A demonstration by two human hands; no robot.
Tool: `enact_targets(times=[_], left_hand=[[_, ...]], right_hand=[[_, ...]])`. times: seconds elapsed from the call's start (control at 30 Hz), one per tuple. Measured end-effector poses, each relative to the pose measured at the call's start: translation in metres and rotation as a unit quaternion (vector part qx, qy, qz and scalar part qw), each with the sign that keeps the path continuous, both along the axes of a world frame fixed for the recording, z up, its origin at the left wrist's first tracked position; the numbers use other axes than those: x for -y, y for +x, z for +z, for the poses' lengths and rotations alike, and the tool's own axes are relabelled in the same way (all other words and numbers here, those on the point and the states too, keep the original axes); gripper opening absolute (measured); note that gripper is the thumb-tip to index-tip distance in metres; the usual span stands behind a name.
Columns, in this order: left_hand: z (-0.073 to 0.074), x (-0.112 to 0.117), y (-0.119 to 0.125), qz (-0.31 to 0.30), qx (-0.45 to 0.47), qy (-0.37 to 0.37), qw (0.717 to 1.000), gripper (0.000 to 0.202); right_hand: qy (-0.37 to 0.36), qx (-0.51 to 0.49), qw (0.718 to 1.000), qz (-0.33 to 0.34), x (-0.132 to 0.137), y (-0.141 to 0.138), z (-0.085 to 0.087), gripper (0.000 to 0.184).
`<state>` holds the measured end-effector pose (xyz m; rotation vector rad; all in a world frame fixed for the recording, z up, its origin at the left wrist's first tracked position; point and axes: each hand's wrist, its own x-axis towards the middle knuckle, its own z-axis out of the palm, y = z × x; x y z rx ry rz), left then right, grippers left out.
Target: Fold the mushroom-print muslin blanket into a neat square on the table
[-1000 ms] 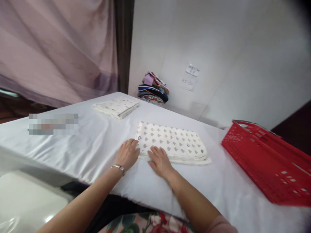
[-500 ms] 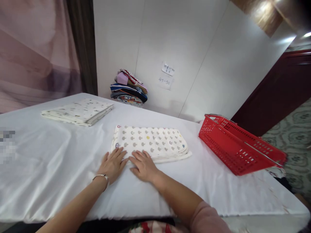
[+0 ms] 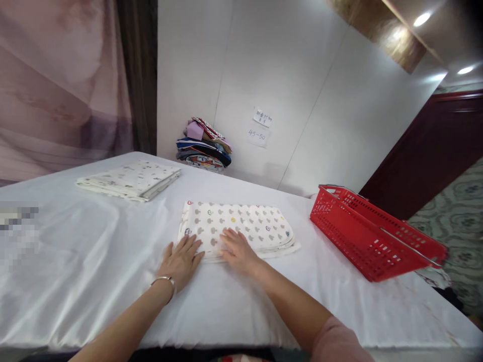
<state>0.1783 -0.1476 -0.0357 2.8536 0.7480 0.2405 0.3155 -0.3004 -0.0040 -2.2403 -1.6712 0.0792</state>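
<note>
A folded cream cloth with a small mushroom print (image 3: 241, 226) lies in the middle of the table covered in white sheeting (image 3: 94, 261). My left hand (image 3: 181, 261) lies flat, fingers spread, at the cloth's near left corner, fingertips touching its edge. My right hand (image 3: 237, 251) rests flat on the cloth's near edge, fingers stretched out over the fabric. Neither hand holds anything.
A second folded patterned cloth (image 3: 130, 179) lies at the far left of the table. A red plastic basket (image 3: 373, 236) sits tilted at the right. A stack of coloured fabrics (image 3: 204, 146) rests against the white wall, under two paper notes (image 3: 259, 128).
My right hand has slid a little to the right along the cloth's near edge, apart from the left. The view shifted slightly; the cloth has not moved.
</note>
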Motion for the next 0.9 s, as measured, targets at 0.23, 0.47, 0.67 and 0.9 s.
enact_targets(times=[0.23,0.47,0.67,0.9], left_hand=[[0.026,-0.008,0.022,-0.017,0.043,-0.002,0.999,0.048],[0.041,-0.038,0.088,-0.058,0.023,0.037,0.997,0.050],[0.017,-0.080,0.118,0.030,-0.032,0.002,0.999,0.070],[0.000,-0.089,0.115,0.037,-0.028,-0.016,0.999,0.076]], right_hand=[[-0.045,-0.015,0.993,-0.104,-0.012,0.065,0.004,0.053],[-0.071,0.022,0.988,-0.137,-0.057,0.114,0.002,0.055],[-0.105,0.008,0.980,-0.167,-0.072,0.142,-0.018,0.064],[-0.110,-0.012,0.983,-0.144,-0.063,0.161,-0.025,0.066]])
